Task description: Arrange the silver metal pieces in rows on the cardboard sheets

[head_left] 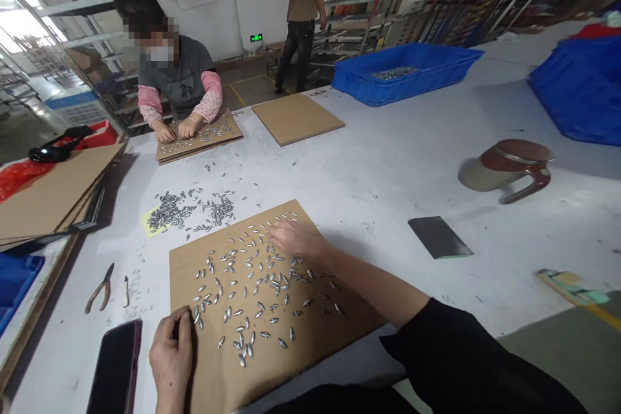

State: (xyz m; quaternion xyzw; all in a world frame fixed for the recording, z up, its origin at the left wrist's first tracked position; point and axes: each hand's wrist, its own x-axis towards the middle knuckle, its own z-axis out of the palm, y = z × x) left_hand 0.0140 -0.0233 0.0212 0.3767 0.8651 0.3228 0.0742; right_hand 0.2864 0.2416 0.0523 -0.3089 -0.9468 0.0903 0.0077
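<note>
A brown cardboard sheet (272, 369) lies in front of me, scattered with many small silver spindle-shaped metal pieces (250, 275). At its left edge, my left hand (169, 356) has curled fingers, with thumb and forefinger against the cardboard. My right hand (294, 238) rests over the far right part of the sheet among the pieces. Its fingers are bent together and pointing left; whatever they pinch is too small or hidden to make out. Beyond the sheet, a loose pile of the same metal pieces (169, 212) lies partly on a yellow paper (147, 223).
Pliers (103, 288) and a phone (114, 365) lie left. On the right are a dark flat pad (439, 237), a lidded mug (507, 165) and a blue bin (407, 87). Across the table a co-worker (179, 77) handles pieces on cardboard; another cardboard sheet (298, 118) lies nearby.
</note>
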